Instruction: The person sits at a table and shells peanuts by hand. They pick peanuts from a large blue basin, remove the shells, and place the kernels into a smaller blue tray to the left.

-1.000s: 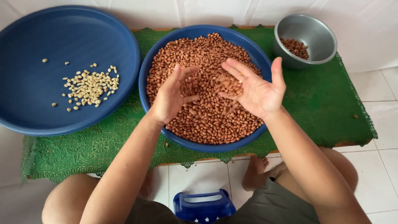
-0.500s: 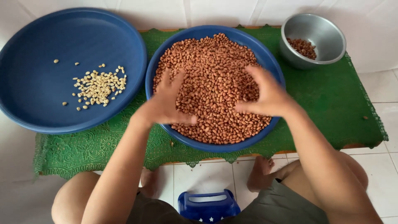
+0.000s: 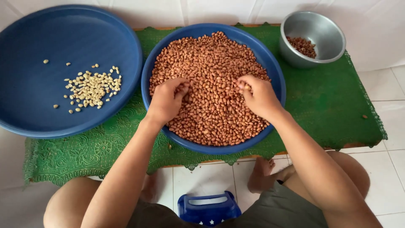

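Peanuts (image 3: 213, 84), red-brown and still in their skins, fill the middle blue basin (image 3: 276, 82) in a heaped mound that sits on the green lace-edged cloth (image 3: 337, 109) covering the tabletop. Both hands are sunk into the heap: the left hand (image 3: 166, 101) has its fingers curled together around a small clutch of nuts at the mound's left side, and the right hand (image 3: 259, 97) pinches a few between thumb and fingertips near the centre. Judging by this, the step in hand is rubbing or picking through the nuts to sort them. The next move seems to call for a light grip, so that loosened kernels can be lifted out without spilling over the rim.

To the left, well apart from the hands, a wider blue tray (image 3: 33, 97) holds a small scatter of pale skinned kernels (image 3: 90, 86). At the far right a steel bowl (image 3: 327, 38) holds a small handful of red-brown nuts. Below, a blue plastic stool (image 3: 209, 209) shows between the person's knees.
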